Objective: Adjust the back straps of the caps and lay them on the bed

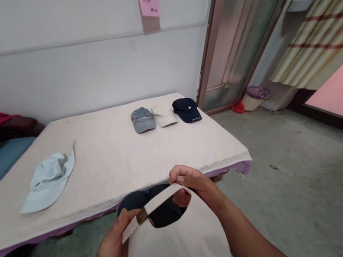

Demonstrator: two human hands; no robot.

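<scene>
A white cap (181, 249) is held up close to me, its rear opening and strap with a metal buckle facing upward. My left hand (112, 248) grips the strap end beside the buckle, at the cap's left edge. The fingers of my right hand (194, 186) pinch the other end of the strap, where it joins the cap. On the bed a light blue cap (50, 179) lies at the left with its strap loose. A grey cap (143, 120), a cream cap (165, 115) and a navy cap (187, 109) sit side by side near the wall.
The bed (107, 161) has a pale cover with a purple edge beneath. Cushions and a blue mat (6, 160) are at the left. A pink note (149, 4) hangs on the wall. A waste bin (253, 98) and red bag (238, 107) stand by the sliding door.
</scene>
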